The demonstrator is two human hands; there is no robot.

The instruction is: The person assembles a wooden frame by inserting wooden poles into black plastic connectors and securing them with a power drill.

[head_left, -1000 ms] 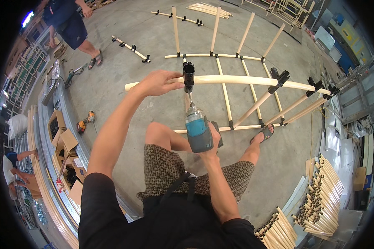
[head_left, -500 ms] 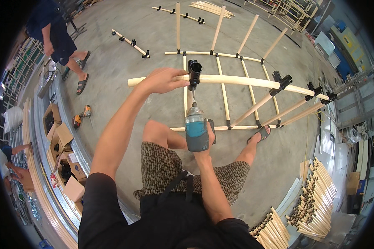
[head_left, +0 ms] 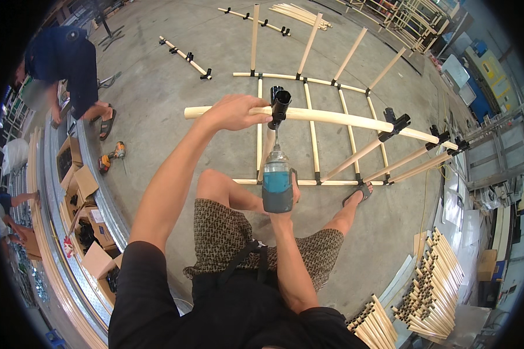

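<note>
My left hand (head_left: pixel 234 111) is closed round a cream pipe (head_left: pixel 337 118), its fingertips against a black pipe joint (head_left: pixel 281 103) near the pipe's left end. In my right hand (head_left: pixel 296 196) is a teal and grey power drill (head_left: pixel 278 189), pointing away from me, its bit meeting the underside of that joint. Most of the right hand's fingers are hidden behind the tool. The pipe is the raised near rail of a frame, with more black joints (head_left: pixel 396 124) along its right part. Below it, cream crossbars (head_left: pixel 312 131) join two floor rails, and several uprights (head_left: pixel 307 46) rise from the far one.
An orange and black drill (head_left: pixel 112 156) lies on the floor at left, by open cardboard boxes (head_left: pixel 86 181) and long metal profiles. A co-worker (head_left: pixel 70 70) bends there; another person's hands show farther left. Bundled pipes (head_left: pixel 434 285) lie at lower right. Two jointed rails (head_left: pixel 186 56) lie beyond.
The co-worker at left has bent down toward the metal profiles. My hands keep their hold on the pipe and the drill, the bit still at the joint; the view has shifted slightly.
</note>
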